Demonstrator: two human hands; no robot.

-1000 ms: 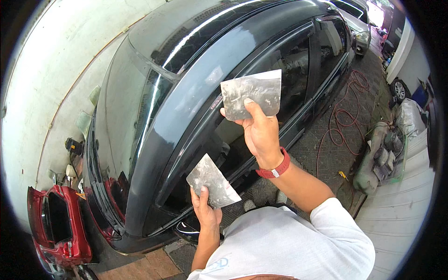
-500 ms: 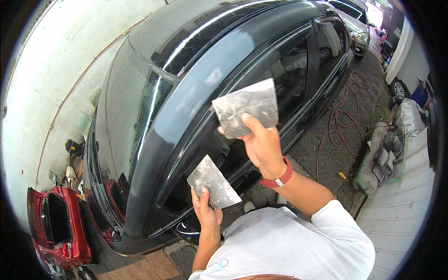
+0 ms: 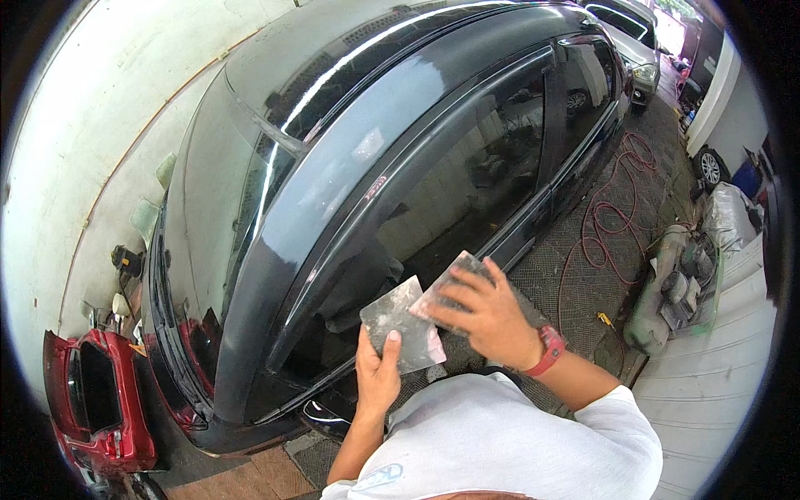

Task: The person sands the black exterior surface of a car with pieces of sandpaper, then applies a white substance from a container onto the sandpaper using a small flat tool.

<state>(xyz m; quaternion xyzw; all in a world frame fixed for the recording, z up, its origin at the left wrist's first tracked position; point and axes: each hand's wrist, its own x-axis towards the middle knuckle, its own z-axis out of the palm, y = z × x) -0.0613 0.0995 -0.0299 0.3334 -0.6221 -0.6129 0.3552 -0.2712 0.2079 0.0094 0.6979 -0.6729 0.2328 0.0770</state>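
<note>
My left hand (image 3: 379, 382) grips a flat, thin grey putty spreader (image 3: 390, 320) by its lower edge, thumb on its face. Whitish smears cover that face, and pink putty (image 3: 435, 345) sits at its right corner. My right hand (image 3: 500, 321) holds a second grey putty spreader (image 3: 446, 287), fingers spread across its face. Its lower left edge meets or overlaps the first spreader's upper right edge; whether they touch, I cannot tell. Beyond both hands stands a dark car (image 3: 350, 187), with grey sanded patches along its roof edge and a small pinkish smear (image 3: 376, 187) above the side window.
A red car tailgate (image 3: 133, 417) stands at the lower left beside the white wall (image 3: 92, 150). On the right, a red hose (image 3: 596, 217) lies coiled on the floor near a grey-green tank (image 3: 654, 321). A silver car (image 3: 637, 54) is parked behind.
My right hand has come down from in front of the side window to the left-hand spreader, its own spreader tilting over. My left hand has shifted slightly right. The pinkish smear is now uncovered.
</note>
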